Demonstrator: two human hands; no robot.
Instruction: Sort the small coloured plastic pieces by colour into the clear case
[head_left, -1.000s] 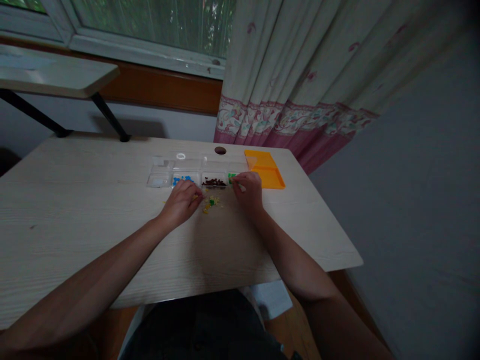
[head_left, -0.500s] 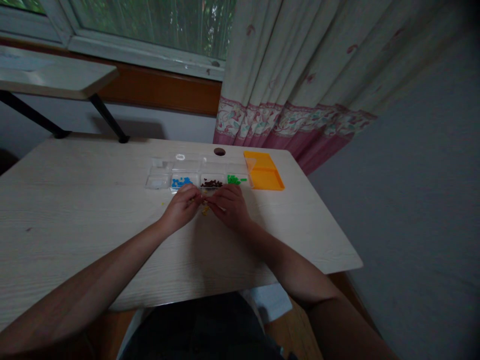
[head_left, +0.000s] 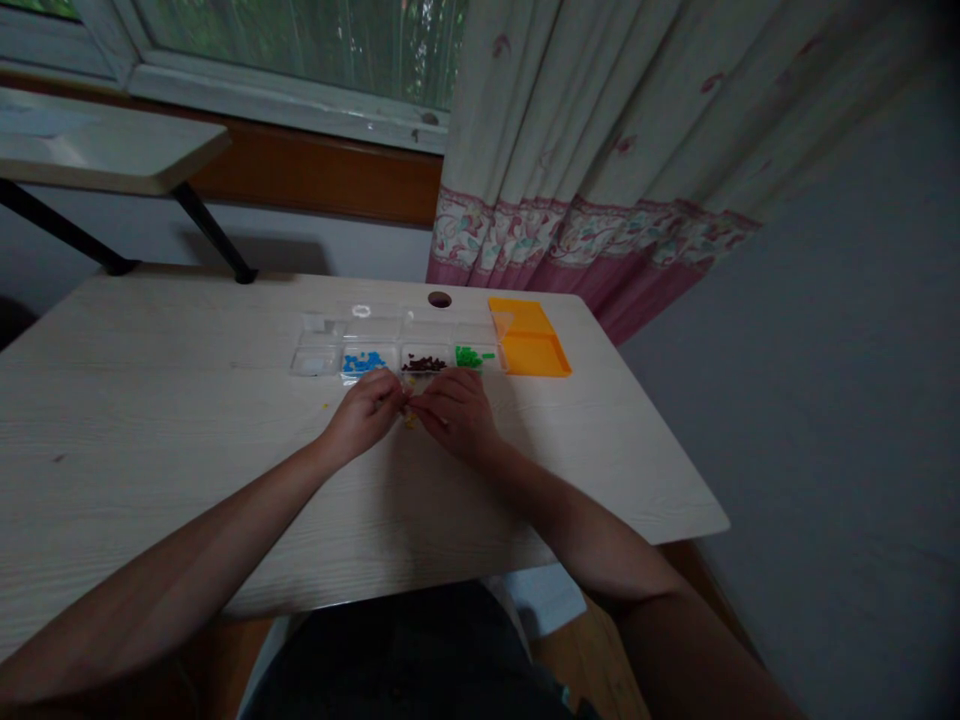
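Probably a room at home: floral curtain point(head_left: 577, 230), window point(head_left: 307, 50), plain wooden desk point(head_left: 187, 420).

Dim scene, with muted daylight showing through the window point(head_left: 300, 50)! Pale glare sits on the raised shelf point(head_left: 75, 150) and dots the clear compartment box point(head_left: 375, 328). Soft shadow pools on the desk point(head_left: 187, 430) between the forearms point(head_left: 225, 530). Wide-angle stretch pulls at the edges, the top-right corner sinks to black, and the fingertips point(head_left: 424, 403) look murky, perhaps blurred.
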